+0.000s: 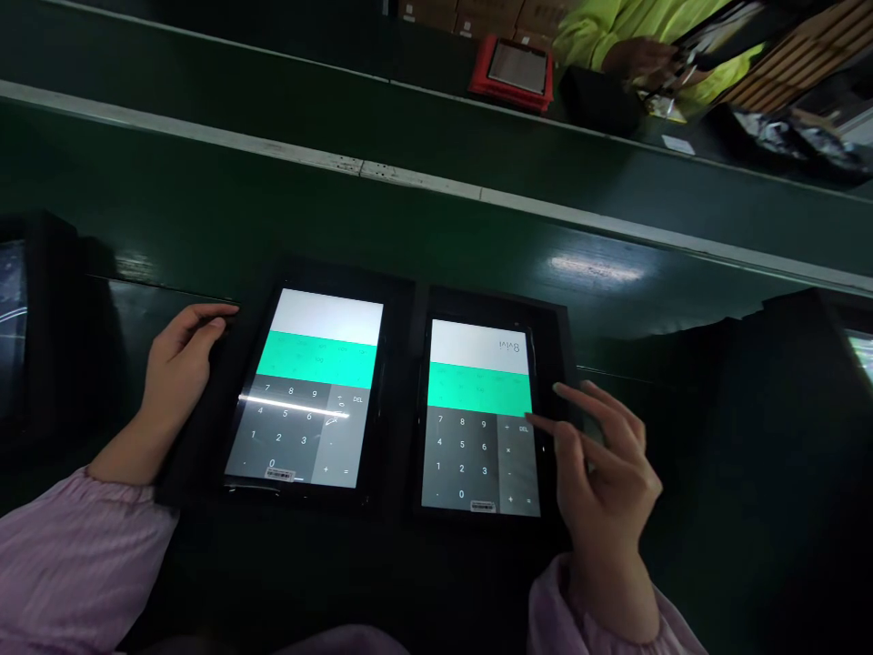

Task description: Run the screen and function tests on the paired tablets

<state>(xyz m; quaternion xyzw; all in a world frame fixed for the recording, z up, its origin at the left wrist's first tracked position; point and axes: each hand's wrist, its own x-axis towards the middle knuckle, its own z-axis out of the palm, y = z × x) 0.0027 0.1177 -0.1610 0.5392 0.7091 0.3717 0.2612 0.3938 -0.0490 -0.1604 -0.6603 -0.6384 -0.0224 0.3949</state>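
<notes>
Two lit tablets lie side by side in dark trays, both showing a calculator with a white and green display area. My left hand point(183, 359) rests at the left edge of the left tray, beside the left tablet point(300, 391), thumb and index finger a little apart. Over the right edge of the right tablet point(481, 418) is my right hand point(607, 455), its index finger extended to the screen near the DEL key and the other fingers spread. Characters like "8ivi" appear upside down on the right tablet's display. Neither hand holds anything.
Black boxes with screens stand at the far left point(51, 318) and far right point(784, 382). Beyond a pale rail point(423, 180), a red case point(511, 73) lies on the far bench. A person in a yellow top point(593, 36) works there, near brown cartons point(487, 16).
</notes>
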